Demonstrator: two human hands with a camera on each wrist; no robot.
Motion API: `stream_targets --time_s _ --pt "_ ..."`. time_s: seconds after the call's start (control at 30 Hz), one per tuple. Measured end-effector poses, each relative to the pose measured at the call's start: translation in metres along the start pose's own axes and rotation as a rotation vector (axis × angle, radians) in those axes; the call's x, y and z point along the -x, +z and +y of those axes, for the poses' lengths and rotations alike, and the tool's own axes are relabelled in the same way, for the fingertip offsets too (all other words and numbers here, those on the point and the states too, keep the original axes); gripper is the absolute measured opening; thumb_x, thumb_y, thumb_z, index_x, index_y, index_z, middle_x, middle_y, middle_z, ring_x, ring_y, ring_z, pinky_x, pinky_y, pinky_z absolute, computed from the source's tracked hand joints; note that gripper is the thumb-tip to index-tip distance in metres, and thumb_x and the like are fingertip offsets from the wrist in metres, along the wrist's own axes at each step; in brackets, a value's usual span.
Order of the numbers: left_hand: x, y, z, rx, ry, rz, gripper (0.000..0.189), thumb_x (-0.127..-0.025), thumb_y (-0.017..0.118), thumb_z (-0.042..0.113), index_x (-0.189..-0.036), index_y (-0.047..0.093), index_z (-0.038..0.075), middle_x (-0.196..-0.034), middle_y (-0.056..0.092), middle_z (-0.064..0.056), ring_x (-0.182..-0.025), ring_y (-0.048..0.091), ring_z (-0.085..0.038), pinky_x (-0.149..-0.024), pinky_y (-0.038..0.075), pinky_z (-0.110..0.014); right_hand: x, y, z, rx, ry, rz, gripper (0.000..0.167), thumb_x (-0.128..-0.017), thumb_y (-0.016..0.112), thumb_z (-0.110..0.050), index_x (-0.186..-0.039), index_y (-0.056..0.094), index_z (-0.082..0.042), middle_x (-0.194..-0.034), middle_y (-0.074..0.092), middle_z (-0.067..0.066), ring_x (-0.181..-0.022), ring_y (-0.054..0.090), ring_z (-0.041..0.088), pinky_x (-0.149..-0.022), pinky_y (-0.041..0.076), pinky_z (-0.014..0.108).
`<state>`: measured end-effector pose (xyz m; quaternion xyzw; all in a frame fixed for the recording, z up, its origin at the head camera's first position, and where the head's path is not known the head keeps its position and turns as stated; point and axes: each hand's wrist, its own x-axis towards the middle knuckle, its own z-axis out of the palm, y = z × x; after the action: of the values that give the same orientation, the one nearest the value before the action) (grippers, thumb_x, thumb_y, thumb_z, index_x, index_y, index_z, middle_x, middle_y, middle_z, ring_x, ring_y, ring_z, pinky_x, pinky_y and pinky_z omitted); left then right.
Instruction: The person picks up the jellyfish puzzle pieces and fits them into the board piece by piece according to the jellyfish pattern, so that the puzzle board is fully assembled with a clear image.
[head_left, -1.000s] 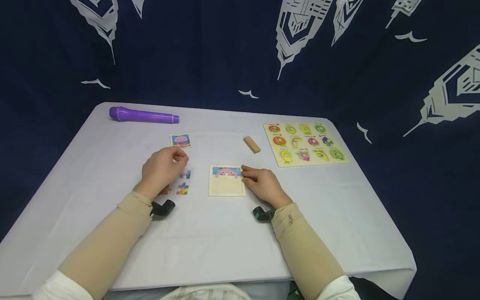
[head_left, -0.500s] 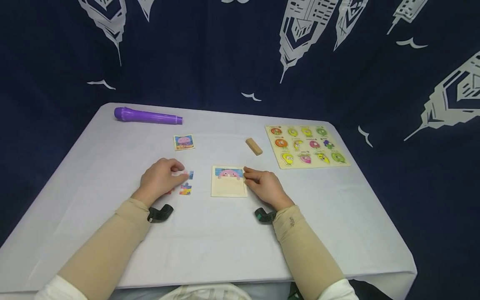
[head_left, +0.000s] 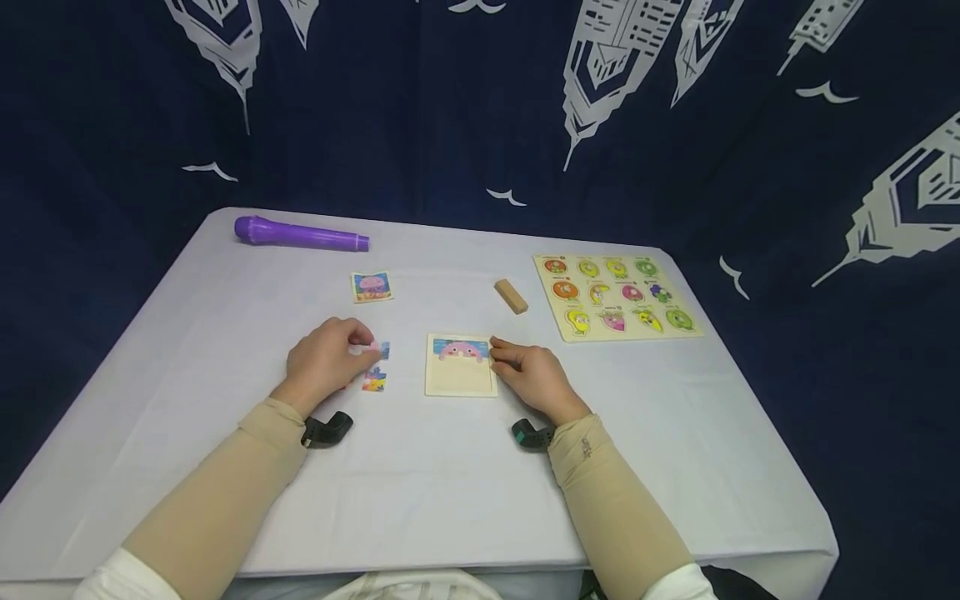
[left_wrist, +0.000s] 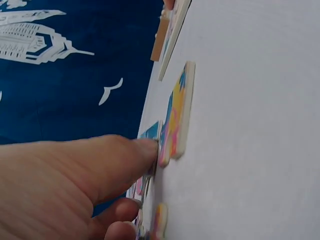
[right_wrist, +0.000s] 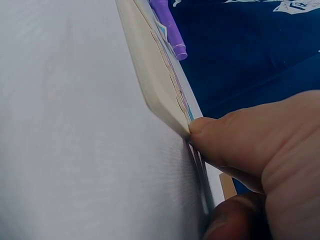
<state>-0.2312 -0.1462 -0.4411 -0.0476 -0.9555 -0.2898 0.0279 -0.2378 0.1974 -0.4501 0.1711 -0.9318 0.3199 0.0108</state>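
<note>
My left hand [head_left: 324, 358] is at a small group of jigsaw pieces, thumb and fingertips pinching a blue-edged jigsaw piece [left_wrist: 152, 131] in the left wrist view. The hand covers part of that group. Just nearer the body lies a yellow-and-blue jigsaw piece [head_left: 374, 381]. To the right, a square wooden puzzle board [head_left: 459, 383] lies flat, its top strip filled with a pink cartoon face on blue and its lower part bare wood. My right hand [head_left: 534, 375] holds this board by its right edge, thumb at the corner in the right wrist view.
Behind the pieces lies a small picture card [head_left: 372, 287]. A purple toy microphone [head_left: 302, 234] is at the back left. A small wooden block [head_left: 512, 297] lies behind the board, and a fruit puzzle board [head_left: 618, 298] at the back right of the white-covered table [head_left: 420, 492].
My left hand has come down from near the picture card onto the jigsaw pieces. The right hand stays at the board's edge. The head view has shifted slightly.
</note>
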Motion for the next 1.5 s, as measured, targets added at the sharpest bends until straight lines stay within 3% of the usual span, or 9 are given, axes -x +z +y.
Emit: stream_targets --time_s 0.13,0.33,0.5,0.6,0.77,0.97,1.1,1.5 --pt "-0.001 0.003 0.004 0.0 0.01 0.014 0.029 -0.089 0.078 0.037 -0.11 0.07 0.018 -0.107 0.068 -0.003 -0.086 0.061 -0.022 -0.072 0.045 -0.038 0.002 0.001 0.003 -0.002 0.005 -0.005 0.03 -0.098 0.071 -0.019 -0.126 0.073 -0.009 -0.143 0.063 -0.001 -0.136 0.056 0.024 -0.113 0.044 0.044" --pt "-0.002 0.007 0.004 0.101 0.001 0.033 0.021 -0.093 0.076 0.036 -0.104 0.067 0.021 -0.096 0.075 0.003 -0.071 0.062 -0.018 -0.064 0.044 -0.034 0.002 0.001 0.003 -0.003 -0.011 -0.003 0.03 -0.098 0.071 -0.018 -0.126 0.073 -0.008 -0.142 0.063 0.0 -0.135 0.058 0.024 -0.112 0.045 0.045" --pt "-0.001 0.013 0.009 0.203 0.017 0.033 0.019 -0.095 0.075 0.036 -0.103 0.068 0.021 -0.094 0.074 0.001 -0.079 0.065 -0.018 -0.071 0.046 -0.034 0.002 0.002 0.004 -0.011 -0.011 -0.006 0.029 -0.098 0.071 -0.018 -0.125 0.074 -0.008 -0.142 0.064 0.0 -0.134 0.058 0.024 -0.112 0.045 0.044" --pt "0.0 0.016 0.02 0.242 0.042 0.008 0.017 -0.095 0.074 0.036 -0.105 0.069 0.022 -0.098 0.074 0.001 -0.085 0.066 -0.019 -0.074 0.046 -0.034 0.001 0.002 0.004 -0.016 -0.017 -0.007 0.029 -0.098 0.071 -0.018 -0.125 0.074 -0.008 -0.141 0.064 0.0 -0.134 0.058 0.024 -0.112 0.045 0.044" --pt "-0.003 0.021 0.047 0.267 0.108 -0.043 0.014 -0.096 0.073 0.035 -0.104 0.071 0.024 -0.096 0.073 0.003 -0.083 0.063 -0.018 -0.071 0.045 -0.034 -0.001 0.0 0.003 -0.014 -0.027 0.002 0.029 -0.097 0.072 -0.017 -0.124 0.074 -0.008 -0.141 0.064 0.0 -0.133 0.06 0.024 -0.11 0.046 0.043" --pt "-0.008 0.035 0.079 0.297 0.096 -0.169 0.011 -0.093 0.074 0.034 -0.1 0.071 0.026 -0.089 0.07 0.007 -0.081 0.062 -0.014 -0.071 0.045 -0.034 -0.002 -0.001 0.003 -0.017 -0.022 -0.007 0.029 -0.097 0.072 -0.018 -0.124 0.075 -0.009 -0.141 0.064 0.0 -0.133 0.059 0.023 -0.111 0.045 0.043" --pt "-0.012 0.049 0.093 0.283 0.113 -0.211 0.01 -0.094 0.074 0.033 -0.099 0.072 0.025 -0.088 0.07 0.009 -0.081 0.063 -0.012 -0.071 0.047 -0.033 -0.001 -0.002 0.004 -0.018 -0.018 -0.012 0.03 -0.097 0.072 -0.018 -0.125 0.074 -0.009 -0.141 0.064 0.0 -0.134 0.059 0.023 -0.111 0.045 0.043" --pt "-0.023 0.068 0.113 0.191 0.083 -0.181 0.007 -0.094 0.074 0.028 -0.099 0.071 0.025 -0.09 0.071 0.009 -0.081 0.065 -0.01 -0.068 0.048 -0.032 -0.002 0.0 0.004 -0.019 -0.03 -0.005 0.029 -0.096 0.073 -0.018 -0.124 0.074 -0.008 -0.14 0.065 -0.001 -0.133 0.06 0.022 -0.11 0.047 0.042"
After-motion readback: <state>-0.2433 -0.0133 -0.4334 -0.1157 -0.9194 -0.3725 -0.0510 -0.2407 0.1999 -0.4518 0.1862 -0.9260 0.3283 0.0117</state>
